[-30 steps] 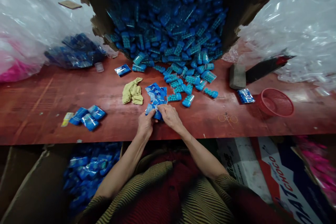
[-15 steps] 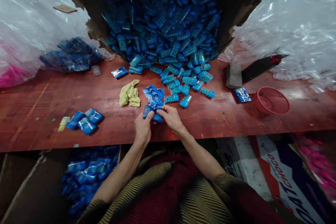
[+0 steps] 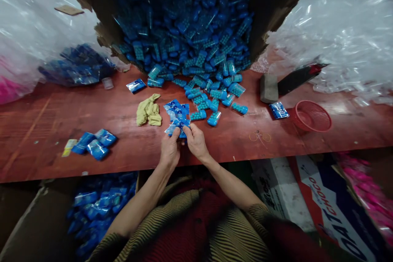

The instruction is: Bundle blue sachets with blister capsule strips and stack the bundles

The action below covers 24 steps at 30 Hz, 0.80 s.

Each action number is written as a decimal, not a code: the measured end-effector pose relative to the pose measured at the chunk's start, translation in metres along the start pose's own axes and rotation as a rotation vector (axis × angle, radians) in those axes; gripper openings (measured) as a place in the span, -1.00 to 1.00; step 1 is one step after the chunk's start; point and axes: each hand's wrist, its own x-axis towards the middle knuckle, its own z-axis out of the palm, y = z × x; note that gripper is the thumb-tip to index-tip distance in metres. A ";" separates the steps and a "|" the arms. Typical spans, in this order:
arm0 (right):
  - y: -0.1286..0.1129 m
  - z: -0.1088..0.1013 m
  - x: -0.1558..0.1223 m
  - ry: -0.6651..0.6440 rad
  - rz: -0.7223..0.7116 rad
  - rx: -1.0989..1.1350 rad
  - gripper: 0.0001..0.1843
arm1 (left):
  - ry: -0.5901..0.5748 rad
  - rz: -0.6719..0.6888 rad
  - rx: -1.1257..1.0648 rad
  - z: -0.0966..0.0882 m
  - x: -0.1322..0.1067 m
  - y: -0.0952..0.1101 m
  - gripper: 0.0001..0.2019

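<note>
Both of my hands meet near the middle of the table, fingers closed. My left hand (image 3: 170, 147) and my right hand (image 3: 196, 142) pinch a blue printed packet (image 3: 180, 133) between thumbs and fingers; its lower part is hidden by them. Just beyond lie blue printed packets (image 3: 176, 110), flat and overlapping, with a star-like print. Right of these are several small clear bottles (image 3: 198, 115) with blue caps and turquoise beads inside. A crumpled yellow cloth (image 3: 149, 110) sits to the left.
A torn carton (image 3: 104, 35) spills many more such bottles onto the red table (image 3: 129, 151). Filled blue packs (image 3: 97, 149) lie at left. On the right are a red basket (image 3: 311, 116), a grey block (image 3: 269, 89) and clear plastic bags (image 3: 331, 41). Below the table edge is a heap of blue packs (image 3: 98, 208).
My hands have drawn closer together and tilted the blue packet, whose lower part has gone out of sight behind my fingers. The whole view has shifted slightly.
</note>
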 end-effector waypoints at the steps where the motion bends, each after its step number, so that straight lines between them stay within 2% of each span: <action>1: 0.000 -0.002 0.000 -0.007 -0.001 0.025 -0.67 | -0.042 -0.026 0.015 -0.002 -0.002 0.003 -0.61; 5: 0.000 -0.013 0.000 -0.064 -0.053 0.021 -0.61 | -0.155 -0.132 0.092 -0.013 -0.006 0.012 -0.61; 8: 0.003 -0.019 0.001 -0.129 -0.026 0.105 -0.60 | -0.128 -0.170 0.059 -0.020 -0.007 0.014 -0.67; 10: 0.005 -0.022 0.004 -0.126 0.013 0.178 -0.62 | -0.106 -0.215 0.006 -0.022 -0.007 0.012 -0.72; 12: 0.008 -0.026 0.008 -0.096 -0.001 0.143 -0.64 | -0.087 -0.285 -0.045 -0.022 -0.006 0.011 -0.78; 14: 0.009 -0.030 0.014 -0.080 -0.100 -0.080 -0.68 | -0.078 -0.358 -0.095 -0.022 -0.007 0.011 -0.83; 16: 0.010 -0.034 0.025 -0.076 -0.195 -0.437 -0.68 | -0.071 -0.417 -0.143 -0.022 -0.008 0.013 -0.82; 19: 0.010 -0.037 0.043 -0.101 -0.215 -0.906 -0.61 | -0.044 -0.460 -0.186 -0.022 -0.010 0.016 -0.77; 21: 0.011 -0.039 0.052 -0.140 -0.208 -1.074 -0.66 | -0.010 -0.481 -0.183 -0.023 -0.012 0.017 -0.76; 24: 0.013 -0.042 0.054 -0.182 -0.213 -1.184 -0.75 | 0.020 -0.507 -0.174 -0.024 -0.014 0.016 -0.77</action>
